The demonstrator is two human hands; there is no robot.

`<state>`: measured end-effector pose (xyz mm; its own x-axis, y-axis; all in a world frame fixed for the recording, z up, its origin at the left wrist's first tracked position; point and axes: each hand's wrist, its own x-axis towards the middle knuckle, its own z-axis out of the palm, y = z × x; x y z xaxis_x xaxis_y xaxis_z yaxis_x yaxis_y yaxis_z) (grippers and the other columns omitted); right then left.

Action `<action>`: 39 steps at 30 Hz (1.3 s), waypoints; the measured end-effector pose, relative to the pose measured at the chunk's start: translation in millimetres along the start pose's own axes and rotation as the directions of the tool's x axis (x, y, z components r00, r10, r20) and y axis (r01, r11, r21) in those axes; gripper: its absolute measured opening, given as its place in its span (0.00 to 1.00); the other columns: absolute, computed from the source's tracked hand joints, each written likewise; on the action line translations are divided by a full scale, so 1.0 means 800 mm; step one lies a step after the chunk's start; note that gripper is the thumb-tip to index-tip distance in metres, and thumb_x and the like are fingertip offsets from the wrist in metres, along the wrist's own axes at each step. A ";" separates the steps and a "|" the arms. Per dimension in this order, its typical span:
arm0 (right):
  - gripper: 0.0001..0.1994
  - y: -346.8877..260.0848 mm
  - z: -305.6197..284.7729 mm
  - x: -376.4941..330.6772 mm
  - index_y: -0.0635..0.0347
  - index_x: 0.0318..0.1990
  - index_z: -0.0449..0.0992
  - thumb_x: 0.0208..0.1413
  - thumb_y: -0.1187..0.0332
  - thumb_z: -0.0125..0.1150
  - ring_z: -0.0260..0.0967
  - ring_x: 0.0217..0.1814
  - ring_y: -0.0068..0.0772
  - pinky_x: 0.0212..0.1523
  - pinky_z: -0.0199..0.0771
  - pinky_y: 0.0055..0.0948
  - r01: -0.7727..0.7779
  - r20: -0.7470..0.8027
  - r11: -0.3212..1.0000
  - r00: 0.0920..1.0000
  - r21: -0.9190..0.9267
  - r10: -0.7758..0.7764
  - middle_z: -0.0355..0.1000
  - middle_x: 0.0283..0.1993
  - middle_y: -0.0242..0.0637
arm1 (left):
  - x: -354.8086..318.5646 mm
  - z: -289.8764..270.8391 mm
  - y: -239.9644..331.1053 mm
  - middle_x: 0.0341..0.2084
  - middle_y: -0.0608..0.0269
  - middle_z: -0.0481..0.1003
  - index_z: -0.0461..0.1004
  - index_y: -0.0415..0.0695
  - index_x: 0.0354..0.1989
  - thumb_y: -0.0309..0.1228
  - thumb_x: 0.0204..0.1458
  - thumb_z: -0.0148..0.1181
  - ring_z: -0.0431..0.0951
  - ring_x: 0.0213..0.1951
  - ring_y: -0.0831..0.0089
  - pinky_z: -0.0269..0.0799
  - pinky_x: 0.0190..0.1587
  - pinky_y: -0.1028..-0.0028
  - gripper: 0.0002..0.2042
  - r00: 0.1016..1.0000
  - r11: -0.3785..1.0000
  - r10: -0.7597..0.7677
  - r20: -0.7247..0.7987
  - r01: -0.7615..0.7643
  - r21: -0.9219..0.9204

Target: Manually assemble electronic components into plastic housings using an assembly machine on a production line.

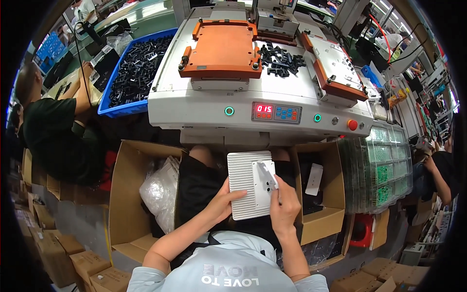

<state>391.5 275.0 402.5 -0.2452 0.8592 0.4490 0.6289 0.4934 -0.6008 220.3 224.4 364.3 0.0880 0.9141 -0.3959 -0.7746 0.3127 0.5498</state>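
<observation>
In front of my lap, my left hand [221, 200] grips a white rectangular plate [242, 185] by its left edge, thumb across the face. Ribs run over much of that plate, and a smooth raised panel with small dark holes lies on its right side. My right hand [286, 207] is closed at the plate's right edge. Its fingers pinch a thin white strip [268, 175], which stands tilted over the smooth panel. What that strip is exactly, I cannot make out.
A white machine with an orange fixture [221, 46], loose black parts [281, 60] and a lit control panel [276, 113] stands ahead. A blue bin [124, 111] of black parts is left of it. Cardboard boxes [127, 194] flank my legs; clear trays [382, 165] stand right. People sit nearby.
</observation>
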 end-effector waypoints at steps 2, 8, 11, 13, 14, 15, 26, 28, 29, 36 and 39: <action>0.16 -0.001 -0.015 0.010 0.62 0.43 0.77 0.47 0.84 0.55 0.71 0.45 0.45 0.44 0.71 0.34 -0.030 -0.023 0.989 0.999 0.144 0.033 0.76 0.40 0.43 | 0.001 -0.006 -0.001 0.55 0.59 0.65 0.50 0.46 0.65 0.21 0.53 0.57 0.67 0.57 0.70 0.66 0.58 0.68 0.31 1.000 1.000 -0.003 0.008 0.003 -0.008; 0.17 0.025 -0.048 0.038 0.52 0.31 0.81 0.34 0.85 0.58 0.58 0.64 0.44 0.59 0.63 0.38 0.286 0.267 0.920 0.896 0.267 -0.356 0.73 0.52 0.30 | 0.008 -0.022 0.012 0.51 0.56 0.69 0.57 0.40 0.60 0.29 0.56 0.56 0.73 0.51 0.71 0.72 0.52 0.72 0.24 0.984 0.985 -0.169 0.048 0.168 0.028; 0.18 0.039 -0.044 0.034 0.52 0.33 0.81 0.35 0.86 0.57 0.56 0.67 0.47 0.62 0.62 0.39 0.209 0.339 0.912 0.879 0.353 -0.334 0.73 0.53 0.31 | 0.004 -0.013 0.023 0.50 0.56 0.70 0.57 0.40 0.60 0.31 0.56 0.57 0.74 0.50 0.71 0.73 0.51 0.73 0.25 0.986 0.986 -0.153 0.064 0.148 0.074; 0.18 0.038 -0.043 0.028 0.52 0.34 0.81 0.36 0.86 0.56 0.55 0.68 0.48 0.62 0.63 0.39 0.196 0.356 0.907 0.872 0.373 -0.335 0.72 0.53 0.31 | 0.002 -0.014 0.024 0.50 0.56 0.70 0.57 0.40 0.60 0.31 0.56 0.57 0.74 0.50 0.71 0.74 0.50 0.73 0.25 0.989 0.988 -0.137 0.063 0.132 0.075; 0.19 0.040 -0.042 0.026 0.52 0.34 0.81 0.37 0.87 0.56 0.55 0.69 0.49 0.62 0.63 0.39 0.165 0.378 0.906 0.868 0.390 -0.321 0.72 0.54 0.32 | 0.004 -0.015 0.024 0.50 0.56 0.70 0.57 0.40 0.60 0.31 0.56 0.58 0.74 0.51 0.71 0.74 0.50 0.73 0.25 0.989 0.988 -0.136 0.057 0.132 0.075; 0.21 0.037 -0.041 0.026 0.52 0.37 0.81 0.38 0.88 0.54 0.57 0.68 0.50 0.61 0.64 0.39 0.171 0.392 0.905 0.859 0.389 -0.330 0.72 0.54 0.34 | 0.005 -0.015 0.025 0.50 0.56 0.70 0.57 0.40 0.60 0.31 0.56 0.58 0.74 0.51 0.71 0.74 0.50 0.73 0.25 0.989 0.988 -0.138 0.054 0.134 0.074; 0.26 0.038 -0.044 0.018 0.53 0.50 0.77 0.43 0.88 0.51 0.59 0.66 0.48 0.60 0.68 0.40 0.292 0.411 0.942 0.848 0.162 -0.334 0.69 0.57 0.41 | 0.000 -0.003 0.034 0.50 0.57 0.70 0.58 0.40 0.60 0.32 0.55 0.59 0.75 0.50 0.73 0.74 0.49 0.75 0.26 0.988 0.983 -0.146 0.060 0.138 0.119; 0.26 0.036 -0.046 0.020 0.53 0.51 0.77 0.43 0.87 0.52 0.59 0.66 0.48 0.60 0.67 0.41 0.303 0.417 0.940 0.843 0.154 -0.340 0.68 0.58 0.41 | 0.000 -0.001 0.034 0.49 0.57 0.71 0.58 0.39 0.60 0.31 0.56 0.58 0.75 0.49 0.73 0.74 0.49 0.76 0.25 0.989 0.986 -0.133 0.057 0.126 0.111; 0.26 0.030 -0.049 0.021 0.54 0.52 0.76 0.42 0.85 0.53 0.60 0.65 0.48 0.61 0.65 0.43 0.398 0.444 0.915 0.810 0.064 -0.384 0.68 0.58 0.41 | -0.001 -0.003 0.035 0.49 0.57 0.71 0.58 0.39 0.60 0.31 0.56 0.58 0.75 0.49 0.73 0.74 0.49 0.76 0.24 0.988 0.984 -0.147 0.053 0.141 0.107; 0.24 0.012 -0.048 0.011 0.66 0.49 0.74 0.36 0.80 0.60 0.69 0.56 0.47 0.55 0.71 0.39 0.577 0.464 0.798 0.667 0.173 -0.583 0.72 0.52 0.45 | 0.001 -0.020 0.041 0.50 0.54 0.71 0.59 0.39 0.60 0.39 0.60 0.52 0.76 0.49 0.68 0.74 0.52 0.69 0.24 0.967 0.973 -0.232 0.105 0.230 0.031; 0.22 0.012 -0.049 0.012 0.67 0.47 0.75 0.38 0.81 0.60 0.74 0.47 0.48 0.49 0.76 0.35 0.428 0.350 0.847 0.777 0.316 -0.524 0.75 0.45 0.45 | -0.006 -0.024 0.049 0.49 0.50 0.72 0.59 0.38 0.61 0.56 0.60 0.39 0.77 0.48 0.61 0.74 0.52 0.63 0.33 0.936 0.952 -0.294 0.193 0.305 -0.028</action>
<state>424.1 282.3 427.2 -0.7780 0.4563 0.4318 0.1944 0.8285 -0.5252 177.6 227.6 373.5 0.4311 0.8134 -0.3906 -0.7278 0.5693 0.3823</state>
